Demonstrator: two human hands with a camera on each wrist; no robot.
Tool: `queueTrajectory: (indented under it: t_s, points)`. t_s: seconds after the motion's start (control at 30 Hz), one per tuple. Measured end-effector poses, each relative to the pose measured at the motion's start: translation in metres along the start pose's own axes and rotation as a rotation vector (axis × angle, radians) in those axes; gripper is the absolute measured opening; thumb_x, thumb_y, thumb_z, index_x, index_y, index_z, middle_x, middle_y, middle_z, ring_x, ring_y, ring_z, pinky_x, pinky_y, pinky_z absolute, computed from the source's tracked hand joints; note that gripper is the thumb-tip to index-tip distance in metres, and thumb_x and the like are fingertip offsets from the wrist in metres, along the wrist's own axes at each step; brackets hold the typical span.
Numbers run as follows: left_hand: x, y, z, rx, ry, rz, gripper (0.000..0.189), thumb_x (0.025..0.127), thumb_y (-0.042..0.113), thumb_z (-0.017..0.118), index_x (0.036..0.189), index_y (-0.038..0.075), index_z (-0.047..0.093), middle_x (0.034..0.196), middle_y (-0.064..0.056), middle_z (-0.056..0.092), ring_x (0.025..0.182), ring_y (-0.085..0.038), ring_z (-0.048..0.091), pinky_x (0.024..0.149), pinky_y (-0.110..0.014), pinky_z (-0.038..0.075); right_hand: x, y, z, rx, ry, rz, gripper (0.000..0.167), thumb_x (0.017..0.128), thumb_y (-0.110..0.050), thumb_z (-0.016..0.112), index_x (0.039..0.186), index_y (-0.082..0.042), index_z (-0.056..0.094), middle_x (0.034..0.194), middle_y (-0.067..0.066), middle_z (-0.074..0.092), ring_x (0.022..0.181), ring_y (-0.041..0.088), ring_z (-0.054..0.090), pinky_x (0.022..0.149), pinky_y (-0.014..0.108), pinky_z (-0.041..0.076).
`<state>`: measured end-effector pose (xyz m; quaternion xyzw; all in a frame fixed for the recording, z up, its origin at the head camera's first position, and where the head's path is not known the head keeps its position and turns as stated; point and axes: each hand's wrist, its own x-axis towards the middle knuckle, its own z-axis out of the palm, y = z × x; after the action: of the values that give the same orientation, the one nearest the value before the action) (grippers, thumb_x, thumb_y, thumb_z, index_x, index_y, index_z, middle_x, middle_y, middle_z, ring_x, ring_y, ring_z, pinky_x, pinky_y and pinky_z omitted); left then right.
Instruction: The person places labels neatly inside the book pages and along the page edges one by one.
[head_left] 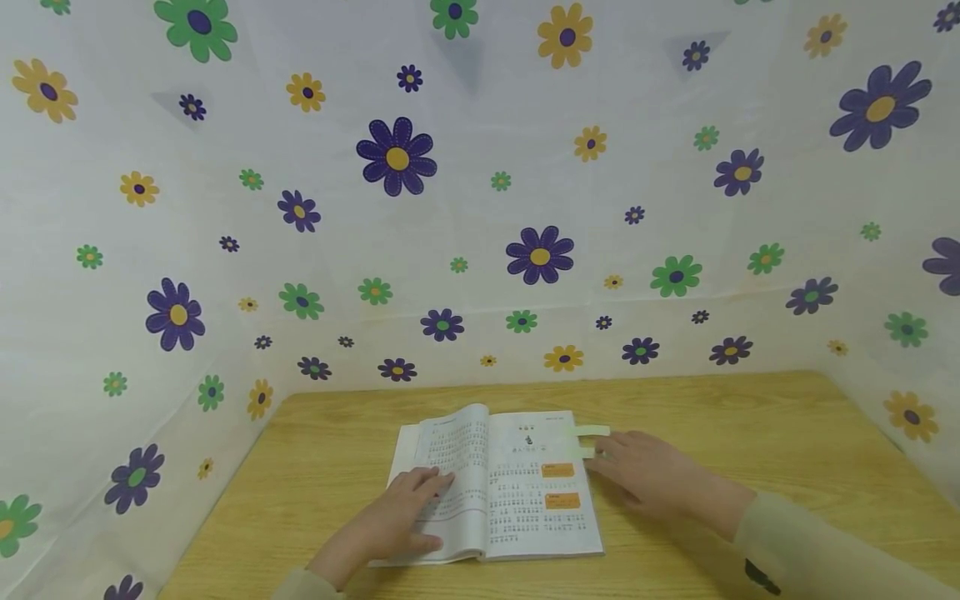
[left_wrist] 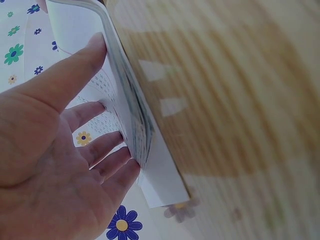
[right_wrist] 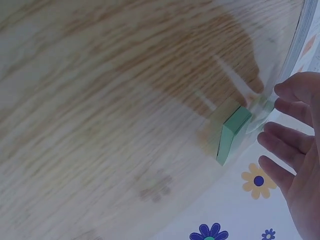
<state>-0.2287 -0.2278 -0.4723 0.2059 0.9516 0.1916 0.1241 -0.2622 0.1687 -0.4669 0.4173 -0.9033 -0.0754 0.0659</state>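
Observation:
An open book [head_left: 540, 500] with printed text lies on the wooden table, its left pages bulging up near the spine. My left hand [head_left: 405, 517] rests on the left page, fingers spread. From the left wrist, its thumb and fingertips [left_wrist: 131, 167] lie on the page near the edge of the page stack [left_wrist: 127, 80]. Beside the book's right edge is my right hand [head_left: 645, 471], fingers loosely bent and nothing between them. Close to its fingertips, pale green sticky tabs [head_left: 592, 430] stick out from that edge. One green tab [right_wrist: 232, 132] looks creased in the right wrist view.
The wooden table [head_left: 720, 433] extends around the book on both sides. White cloth printed with flowers [head_left: 465, 217] hangs behind the table and along its left and right sides. Orange boxes [head_left: 562, 501] are printed on the right page.

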Motion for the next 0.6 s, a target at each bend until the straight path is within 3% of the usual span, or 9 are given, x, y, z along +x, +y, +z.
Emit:
queueTrajectory:
  t_s: [0.6]
  points:
    - [0.000,0.000,0.000,0.002,0.005,0.006,0.083,0.086,0.024,0.090,0.157,0.009,0.050,0.162,-0.022,0.044,0.148,-0.045,0.043,0.119,-0.067,0.043,-0.009,0.011,0.000,-0.002,0.019,0.007,0.043,0.088,-0.019,0.080,0.130,-0.013,0.069,0.131,0.010,0.070,0.123,0.029,0.067,0.108,0.049,0.058]
